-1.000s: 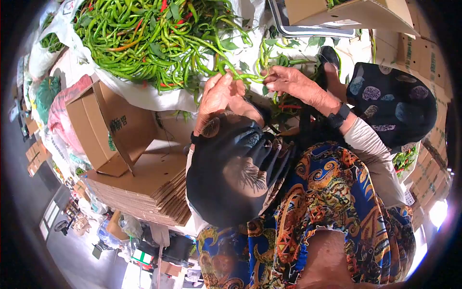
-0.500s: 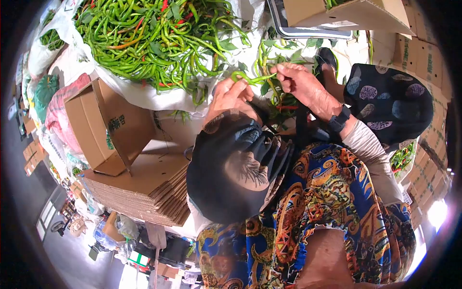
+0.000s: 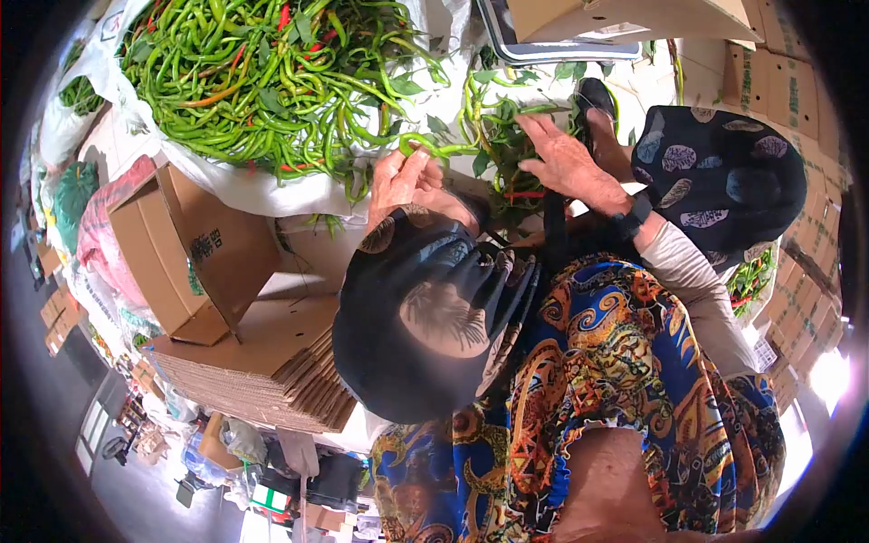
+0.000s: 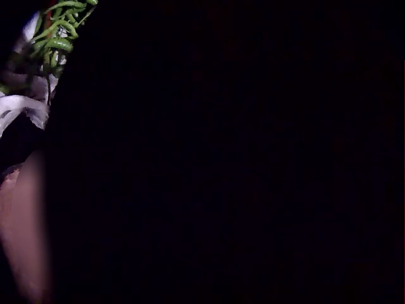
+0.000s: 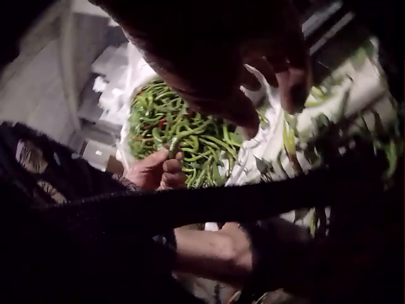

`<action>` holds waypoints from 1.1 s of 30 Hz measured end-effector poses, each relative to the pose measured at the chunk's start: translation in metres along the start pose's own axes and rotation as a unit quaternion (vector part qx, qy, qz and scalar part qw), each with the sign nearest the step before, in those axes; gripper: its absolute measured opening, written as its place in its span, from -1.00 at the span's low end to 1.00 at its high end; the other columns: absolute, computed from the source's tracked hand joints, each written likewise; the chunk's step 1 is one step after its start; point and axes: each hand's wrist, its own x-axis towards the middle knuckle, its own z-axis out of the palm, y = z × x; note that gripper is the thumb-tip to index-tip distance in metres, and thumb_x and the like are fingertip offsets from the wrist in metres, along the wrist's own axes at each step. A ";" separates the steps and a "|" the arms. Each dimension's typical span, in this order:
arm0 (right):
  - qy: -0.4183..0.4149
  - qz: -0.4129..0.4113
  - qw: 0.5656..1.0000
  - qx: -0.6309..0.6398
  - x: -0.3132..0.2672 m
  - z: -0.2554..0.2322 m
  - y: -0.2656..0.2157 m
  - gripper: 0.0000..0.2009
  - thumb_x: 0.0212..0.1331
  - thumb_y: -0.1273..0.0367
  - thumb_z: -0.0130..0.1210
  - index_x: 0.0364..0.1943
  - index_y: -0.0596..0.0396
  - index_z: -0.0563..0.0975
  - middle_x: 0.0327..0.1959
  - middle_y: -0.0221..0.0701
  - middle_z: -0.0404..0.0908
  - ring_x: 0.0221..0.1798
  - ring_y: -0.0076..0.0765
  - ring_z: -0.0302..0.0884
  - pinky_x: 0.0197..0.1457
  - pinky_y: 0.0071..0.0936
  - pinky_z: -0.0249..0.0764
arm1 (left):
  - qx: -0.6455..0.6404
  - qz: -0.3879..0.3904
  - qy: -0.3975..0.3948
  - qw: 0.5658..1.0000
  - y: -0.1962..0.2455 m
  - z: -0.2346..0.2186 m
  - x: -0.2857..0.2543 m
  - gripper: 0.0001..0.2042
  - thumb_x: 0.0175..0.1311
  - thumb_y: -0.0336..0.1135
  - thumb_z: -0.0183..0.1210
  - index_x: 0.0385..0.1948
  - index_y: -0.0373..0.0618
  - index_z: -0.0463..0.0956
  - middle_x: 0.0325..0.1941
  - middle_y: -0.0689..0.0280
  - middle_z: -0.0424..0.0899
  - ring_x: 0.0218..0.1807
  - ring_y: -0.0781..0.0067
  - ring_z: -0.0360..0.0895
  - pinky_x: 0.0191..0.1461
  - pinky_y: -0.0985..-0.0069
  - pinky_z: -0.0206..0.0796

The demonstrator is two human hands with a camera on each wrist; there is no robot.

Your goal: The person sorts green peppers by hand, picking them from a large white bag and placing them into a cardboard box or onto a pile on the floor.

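My left hand (image 3: 398, 188) pinches a curved green chili pepper (image 3: 450, 148) between thumb and fingers at the near edge of a big chili heap (image 3: 272, 90). In the right wrist view the left hand (image 5: 152, 172) appears in front of the same heap. My right hand (image 3: 563, 163), fingers spread and nothing held, hovers over loose leaves and stems (image 3: 496, 122). Seen from its own wrist, the right hand (image 5: 215, 63) is a dark shape with the fingers pointing down. Most of the left wrist view is black, with some green chilies (image 4: 60, 28) in a corner.
A white sack sheet (image 3: 272, 192) lies under the heap. To the left, an open cardboard box (image 3: 195, 249) stands on a stack of flattened cartons (image 3: 262, 380). Another box (image 3: 625, 18) sits on a grey-edged tray (image 3: 561, 54) at the back. More cartons (image 3: 787, 95) line the right side.
The right hand was at the pepper's tip; it has let go, moved away to the right and spread its fingers. The left hand still holds the pepper.
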 end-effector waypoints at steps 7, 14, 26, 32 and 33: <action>0.117 -0.284 0.950 -0.049 0.010 0.005 -0.028 -0.62 0.09 0.36 0.13 0.02 0.11 0.40 -0.02 -0.16 0.47 -0.02 0.03 0.51 -0.08 -0.16 0.53 | -0.039 -0.050 -0.101 0.993 -0.027 0.000 0.017 -0.77 0.30 -0.20 0.09 -0.24 -0.18 0.48 -0.39 0.30 0.57 -0.36 0.55 0.47 -0.20 0.55 0.34; 0.149 -0.180 0.955 0.181 -0.036 -0.094 -0.058 -0.87 0.20 0.45 0.02 -0.21 0.15 0.49 -0.46 -0.29 0.53 -0.51 -0.17 0.51 -0.45 -0.28 0.44 | -0.002 0.056 -0.242 0.969 0.005 0.001 0.008 -0.60 0.23 -0.23 0.15 0.07 -0.20 0.42 -0.19 0.22 0.61 -0.18 0.47 0.49 -0.06 0.52 0.35; 0.510 -0.065 0.816 -0.265 -0.040 -0.277 -0.047 -0.64 0.29 0.36 0.00 0.11 0.25 0.41 0.07 -0.17 0.50 0.07 -0.29 0.47 0.09 -0.38 0.42 | 0.473 0.466 -0.125 0.737 -0.050 0.059 0.126 -0.69 0.14 -0.35 0.16 -0.04 0.07 0.50 -0.29 0.18 0.54 -0.29 0.09 0.58 -0.24 0.22 0.44; 0.169 -0.040 0.984 0.047 0.002 -0.123 -0.009 -0.76 0.16 0.43 0.07 -0.09 0.14 0.57 -0.16 -0.21 0.62 -0.16 -0.20 0.59 -0.05 -0.36 0.48 | 0.590 0.441 -0.162 0.657 -0.082 0.070 0.145 -0.73 0.08 -0.35 0.17 -0.13 0.06 0.51 -0.25 0.19 0.48 -0.23 0.06 0.56 -0.22 0.17 0.42; 0.167 -0.037 0.985 -0.014 0.024 -0.090 0.019 -0.75 0.15 0.37 0.07 -0.11 0.13 0.57 -0.13 -0.16 0.61 -0.13 0.00 0.57 -0.01 -0.28 0.47 | 0.591 0.375 -0.188 0.689 -0.081 0.069 0.139 -0.69 0.07 -0.35 0.19 -0.08 0.04 0.50 -0.24 0.18 0.46 -0.19 0.03 0.53 -0.18 0.15 0.40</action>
